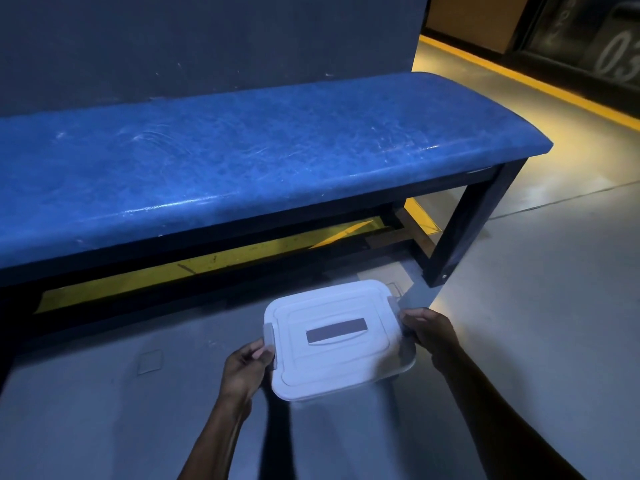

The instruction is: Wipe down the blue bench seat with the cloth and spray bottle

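The blue bench seat [242,161] runs across the upper half of the view on a dark metal frame, its padded top scuffed and streaked. In front of it, low over the grey floor, I hold a white lidded plastic box [337,337] with a grey handle strip on its lid. My left hand [247,365] grips the box at its left clasp. My right hand [429,329] grips it at the right clasp. No cloth and no spray bottle are in sight; what is inside the box is hidden by the lid.
A dark wall panel [207,43] stands behind the bench. The bench leg [467,230] comes down at the right. Yellow floor markings [207,265] lie under the bench and along the far right [519,77]. Grey concrete floor [536,306] spreads to the right.
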